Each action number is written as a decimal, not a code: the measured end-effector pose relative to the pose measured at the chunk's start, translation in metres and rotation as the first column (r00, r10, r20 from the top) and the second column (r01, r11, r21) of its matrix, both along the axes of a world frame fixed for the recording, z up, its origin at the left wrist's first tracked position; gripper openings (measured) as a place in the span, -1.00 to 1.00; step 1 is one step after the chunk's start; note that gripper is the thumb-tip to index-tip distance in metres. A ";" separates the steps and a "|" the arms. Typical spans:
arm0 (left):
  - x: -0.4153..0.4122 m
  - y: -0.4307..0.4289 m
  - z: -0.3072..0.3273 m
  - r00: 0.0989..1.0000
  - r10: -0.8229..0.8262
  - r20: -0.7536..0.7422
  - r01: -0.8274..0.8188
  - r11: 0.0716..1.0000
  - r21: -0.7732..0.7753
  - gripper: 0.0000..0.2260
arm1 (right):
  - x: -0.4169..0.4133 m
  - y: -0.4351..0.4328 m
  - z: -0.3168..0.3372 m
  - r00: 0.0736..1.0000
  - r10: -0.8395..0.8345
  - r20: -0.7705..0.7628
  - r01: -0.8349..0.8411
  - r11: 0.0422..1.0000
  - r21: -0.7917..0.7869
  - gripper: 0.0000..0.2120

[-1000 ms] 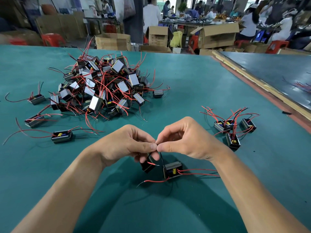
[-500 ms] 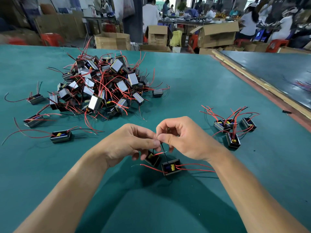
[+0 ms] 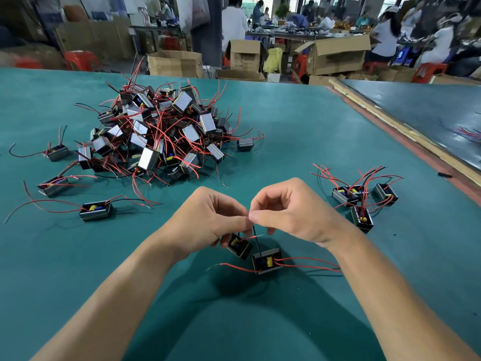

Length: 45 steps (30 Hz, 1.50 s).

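L hand [image 3: 208, 220] & R hand [image 3: 294, 212] fingers both pinch top of black wire [image 3: 256, 238], which runs down to box [image 3: 266, 261] on counter [image 3: 312, 126] (second box [image 3: 239, 246] just beside, under L fingers).

One head-worn wide-angle view, looking forward and down, close over the green table [image 3: 312, 131] (workshop behind)

Teal felt-topped table [image 3: 299, 131] — on it a tangled heap of small black box modules with red wires [image 3: 161, 136] at far left, stray modules [image 3: 95, 211] beside it, a cluster of four [image 3: 361, 199] at right, a single module [image 3: 266, 261] in front.
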<state>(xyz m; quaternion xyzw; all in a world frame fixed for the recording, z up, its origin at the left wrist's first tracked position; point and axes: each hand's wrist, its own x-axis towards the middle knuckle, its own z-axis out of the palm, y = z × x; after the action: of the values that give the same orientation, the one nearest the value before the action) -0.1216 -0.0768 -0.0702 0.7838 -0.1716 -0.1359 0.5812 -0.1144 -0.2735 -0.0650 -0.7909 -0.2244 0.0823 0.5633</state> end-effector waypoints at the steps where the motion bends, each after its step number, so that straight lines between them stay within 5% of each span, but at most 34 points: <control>1: 0.000 0.000 0.000 1.000 -0.002 0.017 0.001 1.000 0.018 -0.93 | 0.000 0.000 0.000 1.000 -0.004 -0.003 0.004 1.000 -0.007 -0.89; 13: 0.000 -0.001 0.002 0.999 0.040 -0.001 -0.040 0.998 0.041 -0.87 | -0.001 -0.001 0.004 0.996 0.002 0.089 0.016 0.979 -0.205 -0.85; 24: 0.001 0.002 0.008 0.914 -0.097 -0.393 0.032 0.985 -0.168 -0.89 | -0.003 0.005 -0.002 0.967 0.028 0.252 0.031 0.973 -0.228 -0.82; 31: 0.001 -0.002 0.005 0.973 0.220 -0.073 -0.224 0.973 -0.058 -0.80 | 0.000 0.007 -0.002 0.951 -0.194 0.240 0.229 0.966 -0.123 -0.79; 40: -0.004 -0.004 0.008 0.977 0.212 0.026 -0.212 0.977 -0.002 -0.88 | -0.001 0.009 -0.003 0.976 -0.219 -0.002 0.219 0.973 -0.076 -0.78; 45: -0.005 -0.003 0.008 0.976 0.212 0.049 -0.214 0.976 0.046 -0.86 | -0.001 0.011 -0.005 0.976 -0.220 0.000 0.218 0.969 -0.117 -0.81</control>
<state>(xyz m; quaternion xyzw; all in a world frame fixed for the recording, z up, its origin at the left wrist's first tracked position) -0.1271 -0.0803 -0.0618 0.8150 -0.0957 -0.0602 0.5683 -0.1150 -0.2628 -0.0701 -0.8418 -0.1268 0.0378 0.5232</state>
